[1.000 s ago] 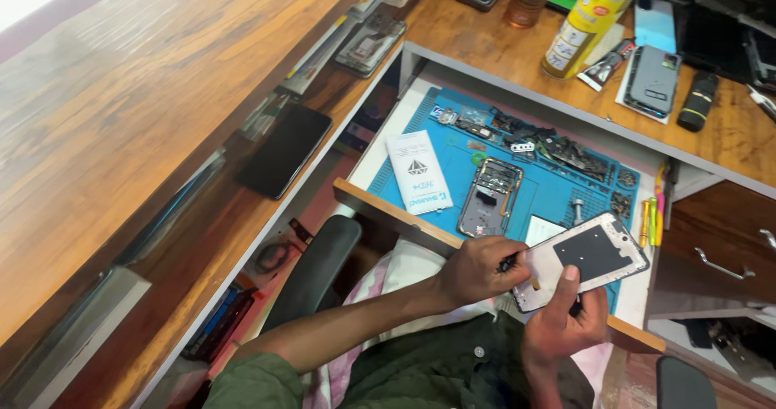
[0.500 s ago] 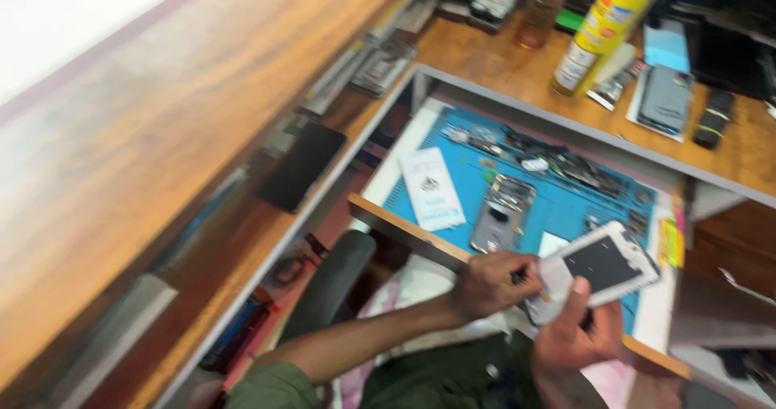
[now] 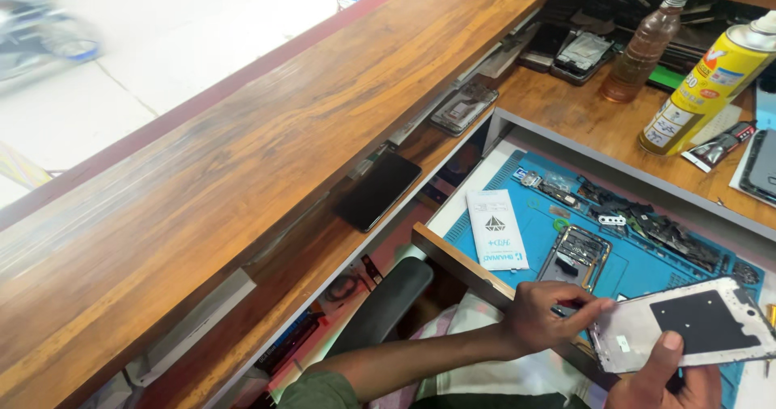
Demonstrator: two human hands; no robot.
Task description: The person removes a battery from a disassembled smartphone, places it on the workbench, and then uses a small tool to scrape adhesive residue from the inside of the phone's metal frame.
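White phone frame (image 3: 687,328) gripped underneath by right hand (image 3: 671,377), left hand (image 3: 546,316) pinching its left edge

White phone frame (image 3: 687,328), tilted, handheld

Left forearm bare, crossing from lower centre toward the right, wrist slightly bent. Left hand (image 3: 543,320) knuckles up, fingers curled, index finger and thumb extended and pinched together at the tips. Right hand (image 3: 671,377) low at bottom right, mostly cut off, thumb raised and pressing upward.
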